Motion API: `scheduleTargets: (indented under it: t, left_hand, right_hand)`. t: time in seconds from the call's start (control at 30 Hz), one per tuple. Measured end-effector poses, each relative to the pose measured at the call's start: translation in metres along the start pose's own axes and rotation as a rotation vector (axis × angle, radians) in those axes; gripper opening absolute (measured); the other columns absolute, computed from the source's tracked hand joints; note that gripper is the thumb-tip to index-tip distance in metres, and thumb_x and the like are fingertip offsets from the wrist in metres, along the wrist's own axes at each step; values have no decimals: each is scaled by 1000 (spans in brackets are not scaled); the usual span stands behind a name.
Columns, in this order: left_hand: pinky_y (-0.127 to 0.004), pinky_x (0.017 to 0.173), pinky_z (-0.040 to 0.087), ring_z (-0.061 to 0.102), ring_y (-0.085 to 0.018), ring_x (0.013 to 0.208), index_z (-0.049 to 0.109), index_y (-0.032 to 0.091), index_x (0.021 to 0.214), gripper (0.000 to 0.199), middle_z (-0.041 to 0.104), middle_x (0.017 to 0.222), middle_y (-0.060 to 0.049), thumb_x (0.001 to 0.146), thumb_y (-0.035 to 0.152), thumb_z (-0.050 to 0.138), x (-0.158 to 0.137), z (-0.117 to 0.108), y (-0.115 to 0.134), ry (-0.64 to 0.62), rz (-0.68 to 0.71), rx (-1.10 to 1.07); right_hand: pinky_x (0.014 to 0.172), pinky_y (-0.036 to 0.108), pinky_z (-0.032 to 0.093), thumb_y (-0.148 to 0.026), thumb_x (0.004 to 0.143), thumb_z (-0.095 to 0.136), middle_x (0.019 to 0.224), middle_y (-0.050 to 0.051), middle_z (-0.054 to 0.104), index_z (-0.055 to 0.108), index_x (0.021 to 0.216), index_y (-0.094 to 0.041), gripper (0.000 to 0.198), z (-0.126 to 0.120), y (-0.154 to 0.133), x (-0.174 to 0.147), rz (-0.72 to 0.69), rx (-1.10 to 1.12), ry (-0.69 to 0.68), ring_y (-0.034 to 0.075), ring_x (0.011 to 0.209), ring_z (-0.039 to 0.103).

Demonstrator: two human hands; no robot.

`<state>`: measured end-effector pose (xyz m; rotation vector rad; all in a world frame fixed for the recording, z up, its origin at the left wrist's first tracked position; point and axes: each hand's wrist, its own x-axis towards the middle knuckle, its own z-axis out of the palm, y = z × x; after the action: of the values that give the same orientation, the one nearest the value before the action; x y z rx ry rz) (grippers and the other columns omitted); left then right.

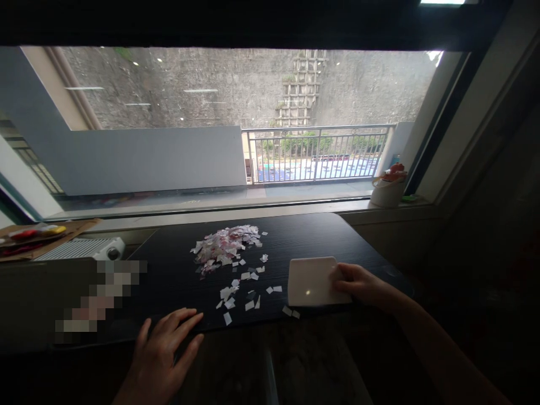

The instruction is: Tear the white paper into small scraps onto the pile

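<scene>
My right hand [358, 284] grips the right edge of a flat, pale, rounded-corner plate [312, 281], thumb and fingers closed on it, over the right part of the dark table [312, 233]. A heap of small cut paper pieces [228, 244], white and pinkish, lies toward the back of the table. Several loose white scraps [250, 305] are scattered between the heap and the front edge, some close to the plate's left side. My left hand [169, 340] rests at the table's front edge with fingers spread, holding nothing, to the left of the scraps.
A white ribbed appliance [82, 248] and a cardboard piece [84, 226] with colourful items stand at the left. Behind the table runs a window sill [270, 212] with a white container [388, 191] at its right end. A blurred patch covers the table's left side.
</scene>
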<state>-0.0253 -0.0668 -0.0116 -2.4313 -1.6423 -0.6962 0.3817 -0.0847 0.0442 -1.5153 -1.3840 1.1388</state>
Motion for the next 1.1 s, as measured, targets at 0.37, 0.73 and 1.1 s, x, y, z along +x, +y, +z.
scheduleTargets:
  t: [0.37,0.73,1.1]
  left_hand:
    - [-56,105,24,58,-24,109,66,31,107,33,67,115,-5,84,37,43,-2,8,-10,-8,-1,0]
    - [-57,105,24,59,-24,107,66,31,105,32,67,114,-4,85,36,41,-1,2,0,2,-17,-15]
    - [-57,105,25,59,-24,109,66,29,106,33,67,115,-4,85,34,40,-1,-1,4,-14,-26,-15]
  right_hand:
    - [59,25,44,-25,63,66,68,-2,63,63,77,-15,18,5,2,-4,-71,36,-24,15,65,59]
    - [66,29,51,-20,66,62,84,4,70,63,86,-15,21,23,2,55,-66,-28,69,18,75,65]
    - [62,27,48,-17,61,62,75,4,71,65,77,-13,16,30,-7,38,0,-85,-99,18,70,64]
